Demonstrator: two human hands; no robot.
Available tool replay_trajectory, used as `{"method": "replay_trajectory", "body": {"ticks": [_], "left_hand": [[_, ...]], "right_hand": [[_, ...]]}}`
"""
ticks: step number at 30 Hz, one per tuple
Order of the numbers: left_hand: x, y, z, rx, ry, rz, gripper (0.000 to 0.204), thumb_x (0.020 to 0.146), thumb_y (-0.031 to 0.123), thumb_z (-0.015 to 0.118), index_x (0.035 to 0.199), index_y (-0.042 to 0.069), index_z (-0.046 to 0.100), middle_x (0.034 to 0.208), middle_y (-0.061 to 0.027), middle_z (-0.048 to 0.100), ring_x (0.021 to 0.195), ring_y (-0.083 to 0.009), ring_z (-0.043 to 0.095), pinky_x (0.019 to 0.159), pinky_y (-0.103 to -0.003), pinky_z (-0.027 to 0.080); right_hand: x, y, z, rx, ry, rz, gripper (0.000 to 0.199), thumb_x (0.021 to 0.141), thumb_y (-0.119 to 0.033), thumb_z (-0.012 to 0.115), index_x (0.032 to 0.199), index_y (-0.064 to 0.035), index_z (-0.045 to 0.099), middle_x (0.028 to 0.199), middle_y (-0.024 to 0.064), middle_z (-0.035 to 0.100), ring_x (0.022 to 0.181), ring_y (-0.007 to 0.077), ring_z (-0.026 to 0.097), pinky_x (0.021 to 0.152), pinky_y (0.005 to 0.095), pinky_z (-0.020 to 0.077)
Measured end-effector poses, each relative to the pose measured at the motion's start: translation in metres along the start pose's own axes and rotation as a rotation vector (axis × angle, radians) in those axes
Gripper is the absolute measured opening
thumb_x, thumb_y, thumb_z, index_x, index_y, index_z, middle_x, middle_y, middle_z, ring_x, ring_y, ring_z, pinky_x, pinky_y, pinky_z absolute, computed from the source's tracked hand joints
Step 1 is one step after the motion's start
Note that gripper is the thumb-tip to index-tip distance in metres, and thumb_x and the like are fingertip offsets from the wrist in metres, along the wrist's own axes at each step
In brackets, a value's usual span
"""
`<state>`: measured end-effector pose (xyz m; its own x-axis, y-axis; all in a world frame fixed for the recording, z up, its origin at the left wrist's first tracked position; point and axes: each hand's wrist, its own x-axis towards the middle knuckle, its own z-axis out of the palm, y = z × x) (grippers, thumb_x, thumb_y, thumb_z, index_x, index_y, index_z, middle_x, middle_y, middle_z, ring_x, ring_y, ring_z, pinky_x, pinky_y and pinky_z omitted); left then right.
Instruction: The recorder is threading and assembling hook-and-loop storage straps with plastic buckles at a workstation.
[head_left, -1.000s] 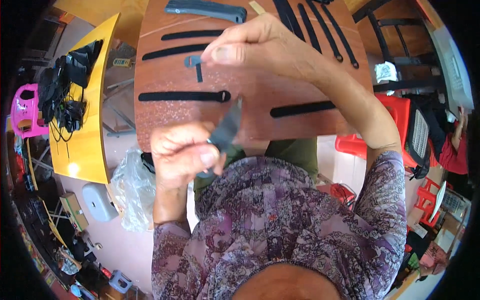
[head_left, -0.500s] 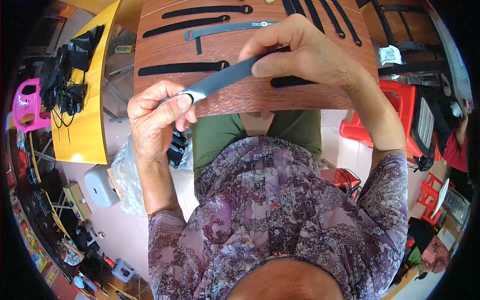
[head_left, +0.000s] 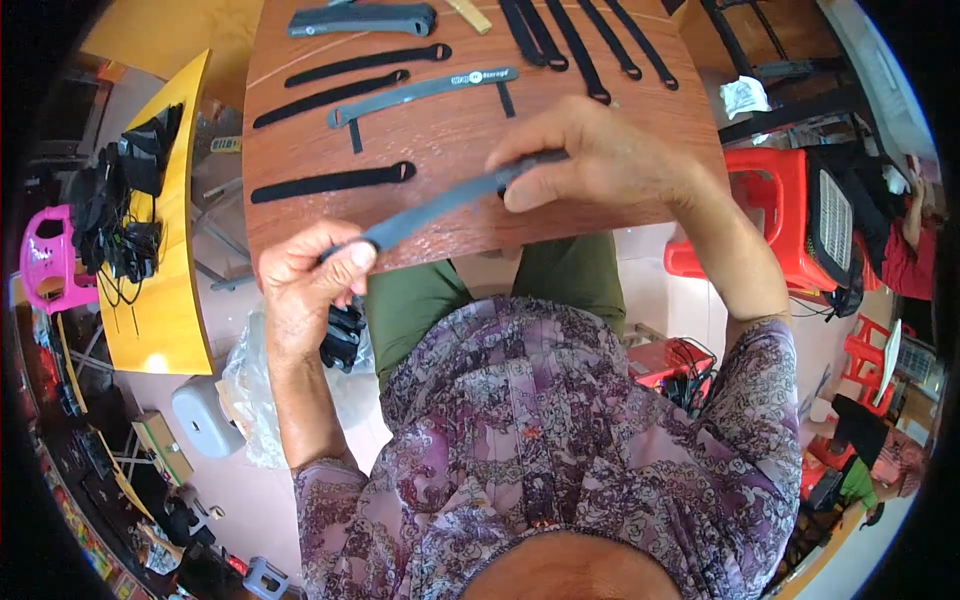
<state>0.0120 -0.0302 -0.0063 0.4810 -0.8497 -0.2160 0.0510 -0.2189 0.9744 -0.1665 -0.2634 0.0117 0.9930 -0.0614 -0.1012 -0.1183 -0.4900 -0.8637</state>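
— So, where's our flat grey fabric strap [head_left: 440,202]?
— Stretched over the brown wooden bench [head_left: 450,130] edge: left hand [head_left: 305,285] pinches its eight-o'clock end, right hand [head_left: 590,160] its two-o'clock end.

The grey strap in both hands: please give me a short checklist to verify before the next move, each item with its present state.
1. Left hand pinches one end of the grey strap: ok.
2. Right hand grips the other end: ok.
3. Strap stretched straight between the hands, with no sag or twist showing: ok.
4. Bare wood on the table in front of the hands for laying it down: ok.
5. Strap clear of the black strap lying nearest on the table: ok, apart.
6. State of the strap ends under the fingers: cannot tell, covered.
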Motion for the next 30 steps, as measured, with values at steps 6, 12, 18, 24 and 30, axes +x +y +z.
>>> {"method": "replay_trajectory", "body": {"ticks": [6,12,18,24,30], "left_hand": [[0.003,0.013,0.024,0.088,-0.179,0.014,0.016,0.077,0.012,0.07,0.085,-0.001,0.065,0.067,0.0009,0.057,0.057,-0.0034,0.048,0.049,-0.017,0.036],[0.02,0.018,0.03,0.086,-0.173,0.086,0.015,0.081,0.011,0.067,0.086,-0.002,0.062,0.066,0.0005,0.057,0.055,-0.0036,0.047,0.048,-0.017,0.036],[0.038,0.013,0.019,0.007,-0.131,0.013,0.016,0.084,0.012,0.062,0.091,-0.002,0.06,0.063,-0.0027,0.059,0.049,-0.004,0.046,0.044,-0.016,0.036],[0.062,0.008,0.0,0.022,0.051,-0.034,0.009,0.083,0.008,0.061,0.084,-0.001,0.062,0.061,-0.0031,0.059,0.046,-0.0043,0.045,0.042,-0.016,0.034],[0.084,0.012,-0.019,0.21,0.122,-0.053,0.008,0.082,0.008,0.061,0.081,0.001,0.062,0.062,-0.0029,0.059,0.046,-0.0059,0.045,0.044,-0.018,0.033]], "right_hand": [[-0.004,-0.014,0.019,-0.306,0.024,-0.209,0.023,0.075,-0.014,0.065,0.092,-0.0014,0.06,0.08,0.0147,0.062,0.074,0.0333,0.057,0.064,0.0349,0.0443],[-0.002,-0.025,0.02,0.169,0.008,0.019,0.009,0.079,-0.007,0.059,0.085,-0.0007,0.062,0.06,0.0051,0.056,0.053,0.011,0.051,0.05,0.0257,0.0404],[0.017,-0.006,0.015,0.28,0.051,0.064,0.013,0.082,-0.011,0.058,0.078,-0.0002,0.063,0.057,-0.0009,0.055,0.049,0.0046,0.044,0.044,0.0198,0.0335],[0.056,-0.003,0.016,0.315,0.134,0.148,0.019,0.078,-0.013,0.056,0.066,0.0008,0.061,0.051,0.0046,0.056,0.048,0.0105,0.051,0.047,0.0274,0.0395],[0.089,0.006,0.015,0.261,0.178,0.111,0.02,0.078,-0.015,0.057,0.069,0.0019,0.063,0.048,0.0059,0.055,0.044,0.0108,0.052,0.044,0.0273,0.0398]]}}
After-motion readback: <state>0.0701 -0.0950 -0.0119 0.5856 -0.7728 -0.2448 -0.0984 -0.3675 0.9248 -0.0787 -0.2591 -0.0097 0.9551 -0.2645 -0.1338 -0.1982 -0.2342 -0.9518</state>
